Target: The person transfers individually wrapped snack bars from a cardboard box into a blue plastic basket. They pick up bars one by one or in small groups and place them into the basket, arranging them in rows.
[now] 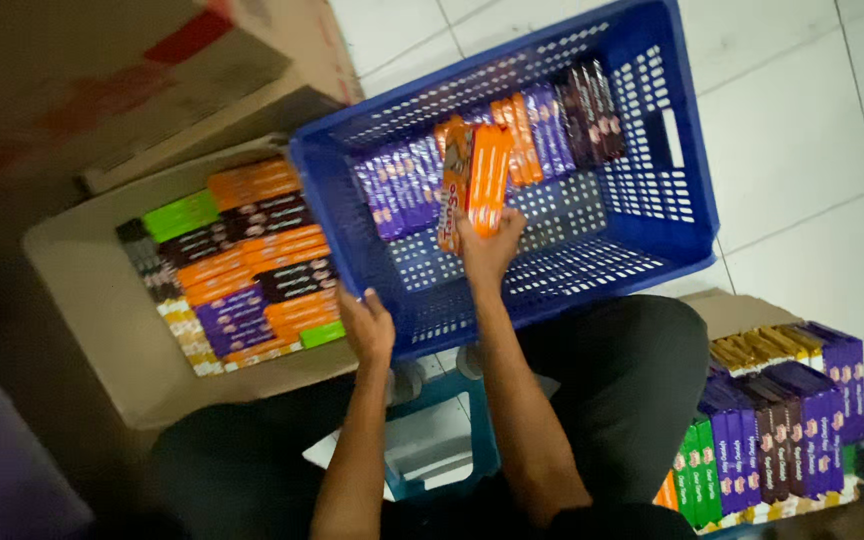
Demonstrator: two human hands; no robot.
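Right hand on orange packs — upright, long axis vertical

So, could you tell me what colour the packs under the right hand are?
Orange packs, under the right hand; clearest in the head view.

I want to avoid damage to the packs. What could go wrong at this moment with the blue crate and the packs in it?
1. The blue crate sits tilted, steadied only by the left hand on its rim; if it slips, the crate may tip.
2. The right hand grips several orange packs at once; one could drop.
3. The standing row of purple packs has no support on one side and may topple.
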